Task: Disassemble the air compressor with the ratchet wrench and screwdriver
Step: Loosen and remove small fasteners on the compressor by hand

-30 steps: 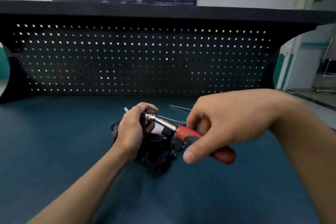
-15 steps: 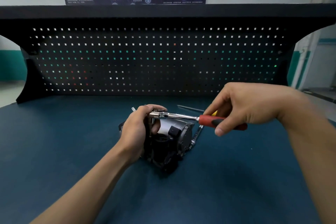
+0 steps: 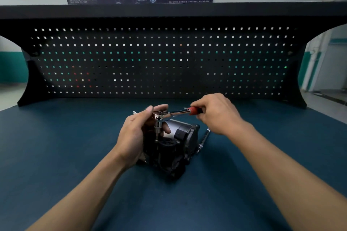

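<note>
The wrench [image 3: 178,112] handle has swung anticlockwise, from about four o'clock to just past three, and the right hand [image 3: 216,113] has gone with it, fingers clamped round the red grip. The compressor [image 3: 176,148] sits mid-tabletop [image 3: 75,155]. It is a dense, rigid block of metal and black plastic that looks heavy enough to stay put yet liable to twist under torque, so its body is the place to brace it. The left hand [image 3: 136,134] reaches in from seven o'clock, fingers curled over the wrench head and thumb beside the socket, keeping it upright on the compressor's top.
</note>
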